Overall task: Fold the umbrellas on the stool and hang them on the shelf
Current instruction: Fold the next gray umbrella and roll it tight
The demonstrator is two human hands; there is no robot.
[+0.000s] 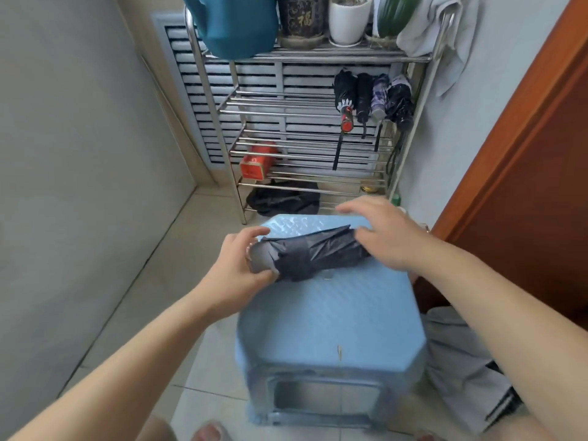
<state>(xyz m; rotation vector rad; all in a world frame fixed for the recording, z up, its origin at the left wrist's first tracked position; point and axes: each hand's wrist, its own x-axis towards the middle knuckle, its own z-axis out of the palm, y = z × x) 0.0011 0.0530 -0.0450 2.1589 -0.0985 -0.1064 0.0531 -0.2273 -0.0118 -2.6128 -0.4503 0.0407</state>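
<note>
A folded black umbrella (313, 254) lies across the far part of the light blue plastic stool (331, 316). My left hand (237, 265) grips its grey left end between thumb and fingers. My right hand (386, 232) rests on the umbrella's right end with fingers spread and fairly straight. Behind the stool stands a metal wire shelf (296, 122). Several folded umbrellas (372, 97) hang by their straps from the shelf's upper right rail.
Pots, a teal bag (235, 23) and a white cloth (442, 30) sit on the shelf top. A red box (257, 160) lies on a lower rack, a black bag (283, 198) on the floor beneath. An orange door (525, 173) stands right; walls close in left.
</note>
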